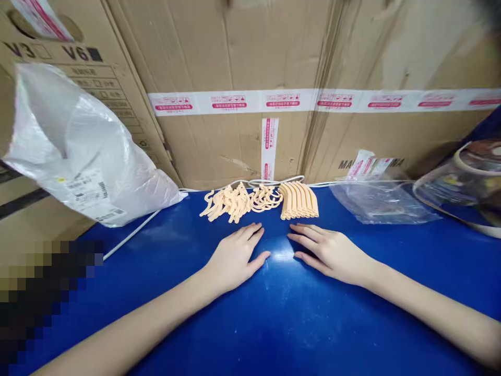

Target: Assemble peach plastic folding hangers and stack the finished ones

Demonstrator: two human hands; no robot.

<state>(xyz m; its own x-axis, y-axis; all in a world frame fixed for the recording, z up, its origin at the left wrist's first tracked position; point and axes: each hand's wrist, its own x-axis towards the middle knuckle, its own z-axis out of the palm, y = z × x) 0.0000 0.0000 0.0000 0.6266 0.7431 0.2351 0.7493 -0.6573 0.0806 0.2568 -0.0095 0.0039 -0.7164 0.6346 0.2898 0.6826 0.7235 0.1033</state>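
My left hand (pixel 238 256) lies flat on the blue table (pixel 250 324), fingers stretched out and holding nothing. Opposite it, my right hand (pixel 329 250) also rests on the surface with its fingers apart and bare. Just beyond my left fingertips is a loose pile of cream-coloured curved pieces (pixel 230 202). Beside that pile sit thinner, hook-like cream pieces (pixel 265 198). Past my right fingertips, several longer curved cream pieces (pixel 299 200) stand side by side in a neat stack. Neither hand touches any of these pieces.
Cardboard boxes (pixel 235 52) with white and red tape form a wall behind the table. A full white plastic bag (pixel 86 146) leans at the left. A clear plastic bag (pixel 383 201) and a transparent container (pixel 469 183) lie at the right. A white cable (pixel 133 236) runs along the back.
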